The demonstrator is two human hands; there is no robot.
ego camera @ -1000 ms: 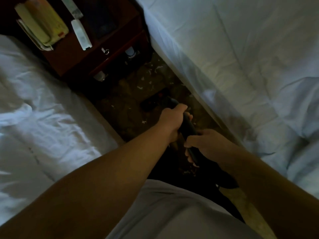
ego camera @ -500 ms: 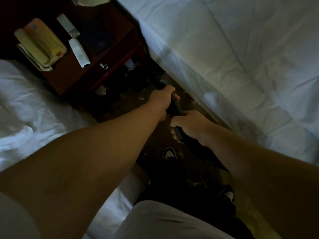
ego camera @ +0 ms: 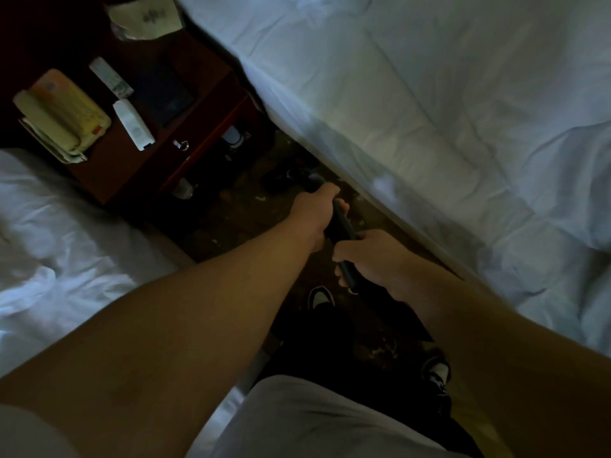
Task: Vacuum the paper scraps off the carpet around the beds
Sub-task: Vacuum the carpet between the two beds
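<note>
Both hands wrapped around a dark vacuum wand (ego camera: 342, 226), left hand (ego camera: 315, 213) ahead, right hand (ego camera: 367, 256) just behind, fingers closed on it. Wand's long axis aimed forward toward the nightstand (ego camera: 185, 133), head lost in shadow. Pale paper scraps (ego camera: 260, 198) scattered on the dim carpet (ego camera: 238, 219) short of the nightstand, slightly left of the left hand.

Carpet strip (ego camera: 238, 223) between two beds, left bed (ego camera: 66, 233), right bed (ego camera: 429, 110); nightstand (ego camera: 139, 160) at the far end between them; telephone (ego camera: 59, 117) and two remotes (ego camera: 132, 123) on it; paper scraps (ego camera: 260, 199) on the carpet before it.
</note>
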